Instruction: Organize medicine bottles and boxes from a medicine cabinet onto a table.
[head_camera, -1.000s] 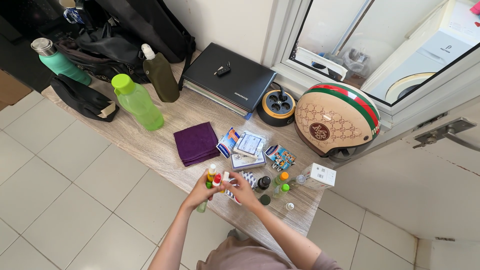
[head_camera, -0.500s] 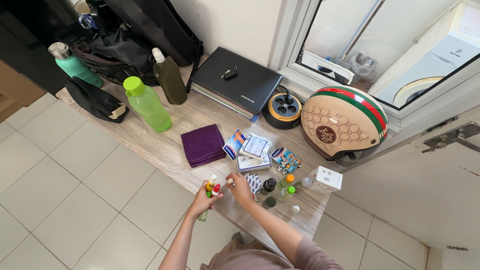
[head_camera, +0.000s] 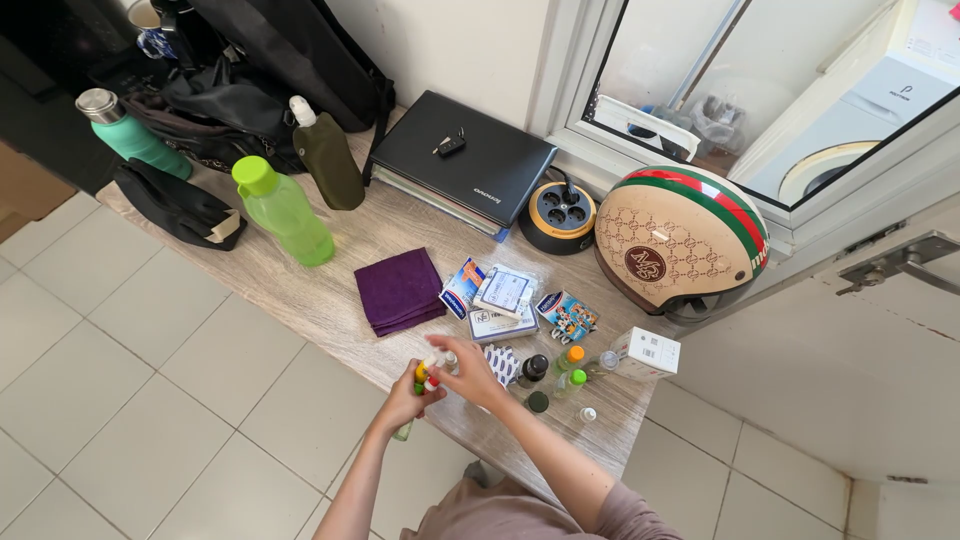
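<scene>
My left hand (head_camera: 407, 398) grips a bunch of small bottles (head_camera: 423, 375) with yellow, red and green caps at the front edge of the wooden table (head_camera: 318, 296). My right hand (head_camera: 468, 372) reaches across to the bunch, its fingers touching the bottles' tops. Just right of the hands stand more small bottles: a dark one (head_camera: 530, 368), an orange-capped one (head_camera: 570, 356) and a green-capped one (head_camera: 564, 381). A patterned packet (head_camera: 497, 360) lies partly under my right hand.
A purple cloth (head_camera: 399, 290), several flat packets (head_camera: 498, 298), a white box (head_camera: 646, 352), a beige helmet (head_camera: 680, 238), a round power socket (head_camera: 556, 216), a closed laptop (head_camera: 460, 162) with keys, a green bottle (head_camera: 284, 211), an olive flask (head_camera: 325, 154), a teal bottle (head_camera: 130, 134) and black bags (head_camera: 180, 204).
My right hand has moved left onto the bunch of bottles in my left hand. The small white-capped item it held earlier is no longer visible in its fingers.
</scene>
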